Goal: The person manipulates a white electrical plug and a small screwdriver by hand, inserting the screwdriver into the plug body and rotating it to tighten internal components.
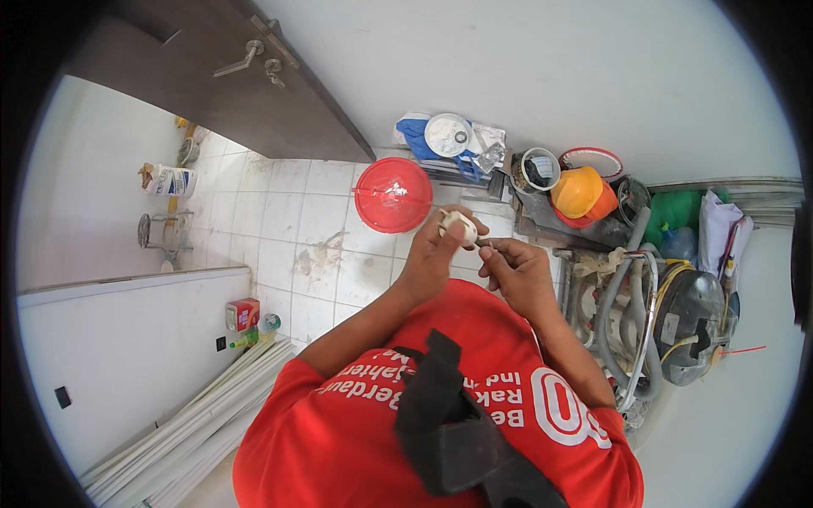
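In front of my chest, my left hand point(430, 261) is closed around a small rounded cream-white piece point(460, 227) that resembles an electrical plug. Its thumb presses on the piece's face. Just to the right, my right hand point(520, 273) pinches something thin between thumb and fingertips, close against the white piece. Too little of that thin thing shows to name it. The two hands almost touch. Past my left hand, a red round lid or bucket top point(392, 195) sits on the tiled floor.
A dark door point(229, 76) stands open at upper left. Along the far wall are a yellow hard hat point(577, 191), a white bucket point(539, 168) and a round white lid point(447, 135). A vacuum cleaner point(694, 326) with grey hose stands right. Long white strips point(203, 423) lie lower left.
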`<move>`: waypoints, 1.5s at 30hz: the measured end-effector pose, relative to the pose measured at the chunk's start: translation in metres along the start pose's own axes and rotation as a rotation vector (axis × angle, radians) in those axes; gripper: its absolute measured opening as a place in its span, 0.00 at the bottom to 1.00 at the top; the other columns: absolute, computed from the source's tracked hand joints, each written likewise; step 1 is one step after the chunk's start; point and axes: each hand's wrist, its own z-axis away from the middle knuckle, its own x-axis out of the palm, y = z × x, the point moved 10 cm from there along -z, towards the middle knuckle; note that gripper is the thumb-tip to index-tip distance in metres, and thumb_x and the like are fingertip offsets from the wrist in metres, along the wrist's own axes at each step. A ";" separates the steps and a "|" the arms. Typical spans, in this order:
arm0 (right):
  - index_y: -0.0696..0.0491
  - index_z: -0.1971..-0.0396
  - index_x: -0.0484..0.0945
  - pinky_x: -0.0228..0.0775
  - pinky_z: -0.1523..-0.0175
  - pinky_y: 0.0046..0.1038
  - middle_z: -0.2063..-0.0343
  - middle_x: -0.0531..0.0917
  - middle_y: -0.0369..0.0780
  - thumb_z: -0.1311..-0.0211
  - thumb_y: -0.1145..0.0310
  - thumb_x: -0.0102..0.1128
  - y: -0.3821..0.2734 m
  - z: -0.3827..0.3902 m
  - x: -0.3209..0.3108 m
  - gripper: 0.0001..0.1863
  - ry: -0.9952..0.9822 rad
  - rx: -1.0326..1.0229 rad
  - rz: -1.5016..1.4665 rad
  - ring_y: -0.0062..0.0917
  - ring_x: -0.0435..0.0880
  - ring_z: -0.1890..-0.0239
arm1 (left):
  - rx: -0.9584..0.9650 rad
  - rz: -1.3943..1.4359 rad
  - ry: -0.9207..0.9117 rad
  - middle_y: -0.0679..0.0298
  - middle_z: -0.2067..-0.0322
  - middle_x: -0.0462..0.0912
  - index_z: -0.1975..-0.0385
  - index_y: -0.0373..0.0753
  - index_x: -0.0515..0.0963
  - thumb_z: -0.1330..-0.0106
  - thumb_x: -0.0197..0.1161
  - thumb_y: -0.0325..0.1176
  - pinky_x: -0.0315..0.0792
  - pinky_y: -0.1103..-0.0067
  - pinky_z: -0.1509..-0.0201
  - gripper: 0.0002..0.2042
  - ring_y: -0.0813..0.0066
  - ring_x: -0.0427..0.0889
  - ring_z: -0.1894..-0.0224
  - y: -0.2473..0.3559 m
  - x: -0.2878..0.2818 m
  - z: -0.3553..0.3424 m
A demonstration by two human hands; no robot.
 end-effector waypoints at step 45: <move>0.59 0.61 0.85 0.73 0.66 0.22 0.69 0.84 0.40 0.36 0.76 0.66 -0.101 0.003 0.015 0.06 0.052 -0.474 0.378 0.18 0.82 0.70 | -0.352 0.431 0.122 0.65 0.68 0.80 0.46 0.38 0.67 0.23 0.43 0.57 0.59 0.82 0.84 0.25 0.82 0.64 0.87 -0.012 -0.010 -0.012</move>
